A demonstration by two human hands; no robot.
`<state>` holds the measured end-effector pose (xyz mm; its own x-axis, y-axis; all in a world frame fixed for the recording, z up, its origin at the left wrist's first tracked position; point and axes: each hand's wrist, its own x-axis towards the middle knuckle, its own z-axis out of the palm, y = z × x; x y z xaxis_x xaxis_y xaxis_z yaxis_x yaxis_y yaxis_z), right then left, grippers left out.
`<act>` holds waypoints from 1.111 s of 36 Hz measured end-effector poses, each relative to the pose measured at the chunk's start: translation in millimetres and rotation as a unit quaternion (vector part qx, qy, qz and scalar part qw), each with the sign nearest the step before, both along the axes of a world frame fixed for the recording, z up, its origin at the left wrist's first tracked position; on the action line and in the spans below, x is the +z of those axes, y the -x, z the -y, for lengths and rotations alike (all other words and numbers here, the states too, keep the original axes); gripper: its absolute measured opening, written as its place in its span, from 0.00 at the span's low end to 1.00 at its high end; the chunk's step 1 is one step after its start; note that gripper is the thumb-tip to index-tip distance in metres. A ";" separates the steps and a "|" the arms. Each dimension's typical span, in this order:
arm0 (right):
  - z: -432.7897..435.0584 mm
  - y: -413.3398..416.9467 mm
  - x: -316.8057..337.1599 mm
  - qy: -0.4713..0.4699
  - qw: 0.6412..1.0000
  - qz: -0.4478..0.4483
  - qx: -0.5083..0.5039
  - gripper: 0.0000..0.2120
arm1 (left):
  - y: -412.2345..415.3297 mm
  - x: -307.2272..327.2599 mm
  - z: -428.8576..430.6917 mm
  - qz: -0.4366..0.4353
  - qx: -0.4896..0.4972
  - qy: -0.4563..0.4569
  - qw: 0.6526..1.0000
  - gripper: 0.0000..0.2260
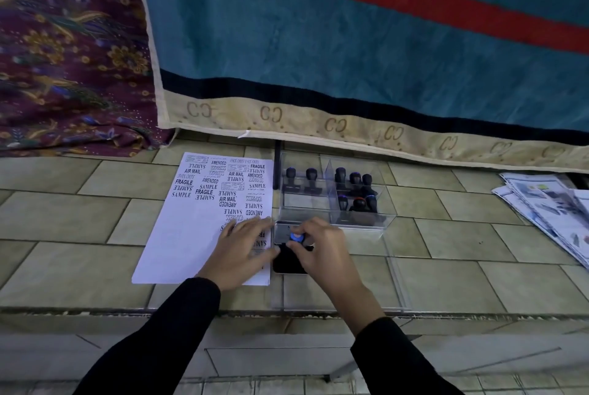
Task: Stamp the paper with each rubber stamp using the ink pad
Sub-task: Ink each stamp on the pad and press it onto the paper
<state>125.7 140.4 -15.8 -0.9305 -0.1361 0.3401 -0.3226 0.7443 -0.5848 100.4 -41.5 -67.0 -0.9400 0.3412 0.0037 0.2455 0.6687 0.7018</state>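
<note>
**Loading up with ink**

Our right hand (322, 249) pinches the blue-topped stamp (296, 237) over the ink pad (287, 262). It looks light, rigid and probably slick, so it's best held at the knob. Left of the ink pad, our left hand (242, 251) pins the flimsy paper (191, 235) with straight fingers.

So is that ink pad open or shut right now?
Open. The ink pad's black inking surface lies bare, its lid flipped back, and the right hand holds a blue-topped stamp over it.
</note>
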 end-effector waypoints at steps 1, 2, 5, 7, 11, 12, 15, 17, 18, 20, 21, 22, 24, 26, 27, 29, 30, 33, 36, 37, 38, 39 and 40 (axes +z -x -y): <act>1.1 2.1 0.9 -0.005 1.000 0.002 -0.006 0.06 | 0.2 5.4 2.2 0.052 0.020 -0.060 0.997 0.20; 1.9 3.2 1.3 -0.009 1.000 0.006 -0.008 0.06 | 0.7 10.9 4.9 0.096 0.037 -0.126 0.987 0.17; 0.8 3.3 -0.1 -0.007 1.000 0.020 -0.007 0.06 | 4.0 25.6 17.5 0.089 0.085 -0.257 0.959 0.13; -1.4 3.5 0.1 -0.004 0.999 0.031 -0.006 0.07 | 9.1 29.8 32.6 0.025 0.134 -0.280 0.950 0.13; 4.1 10.2 6.5 0.020 0.999 0.046 -0.005 0.11 | 18.9 22.5 72.3 -0.115 0.226 -0.147 0.956 0.16; 9.0 12.5 8.5 0.035 0.999 0.040 0.000 0.12 | 21.2 17.4 81.7 -0.141 0.241 -0.069 0.958 0.16; 32.9 18.9 13.3 0.051 0.998 0.025 0.037 0.13 | 22.1 2.4 97.4 -0.112 0.285 0.090 0.948 0.18; 50.7 23.0 14.4 0.051 0.996 0.023 0.072 0.13 | 20.2 -6.8 98.9 -0.084 0.291 0.126 0.945 0.18; 58.8 25.1 14.2 0.048 0.995 0.025 0.087 0.12 | 19.9 -10.4 98.9 -0.081 0.289 0.135 0.944 0.18; 71.3 29.6 13.4 0.037 0.993 0.036 0.106 0.11 | 20.2 -14.0 99.2 -0.079 0.287 0.144 0.944 0.18; 75.7 32.1 12.4 0.028 0.993 0.041 0.110 0.11 | 20.7 -14.3 99.3 -0.079 0.287 0.145 0.944 0.18; 79.0 34.2 11.1 0.017 0.993 0.045 0.109 0.11 | 20.9 -14.4 99.3 -0.077 0.288 0.144 0.944 0.18; 83.5 37.6 8.6 -0.003 0.993 0.051 0.103 0.12 | 20.9 -14.1 98.6 -0.077 0.290 0.141 0.943 0.18; 86.2 39.4 6.5 -0.012 0.993 0.058 0.100 0.12 | 20.7 -13.3 97.9 -0.080 0.291 0.136 0.944 0.18; 87.2 40.1 5.4 -0.014 0.993 0.063 0.099 0.12 | 20.6 -13.1 97.9 -0.081 0.291 0.134 0.944 0.18; 88.4 41.0 3.1 -0.018 0.993 0.069 0.099 0.12 | 20.4 -12.7 97.9 -0.081 0.291 0.132 0.944 0.18; 88.8 41.1 1.8 -0.019 0.992 0.070 0.099 0.12 | 20.1 -12.4 97.8 -0.081 0.292 0.132 0.944 0.18; 89.7 41.6 -0.8 -0.023 0.992 0.069 0.104 0.12 | 19.8 -11.6 97.2 -0.082 0.293 0.130 0.944 0.18; 90.3 42.0 -3.1 -0.031 0.991 0.068 0.108 0.11 | 19.9 -11.5 97.1 -0.082 0.294 0.128 0.944 0.19; 90.5 42.1 -3.8 -0.037 0.991 0.066 0.110 0.11 | 20.0 -11.6 97.1 -0.081 0.294 0.128 0.944 0.19; 90.5 42.3 -4.6 -0.041 0.991 0.065 0.111 0.10 | 20.2 -11.8 97.2 -0.081 0.293 0.130 0.944 0.19; 90.7 42.5 -5.2 -0.042 0.991 0.065 0.113 0.10 | 20.2 -11.9 97.5 -0.080 0.291 0.132 0.944 0.19; 90.6 42.5 -5.5 -0.042 0.990 0.065 0.114 0.10 | 20.1 -12.0 97.6 -0.080 0.290 0.132 0.944 0.19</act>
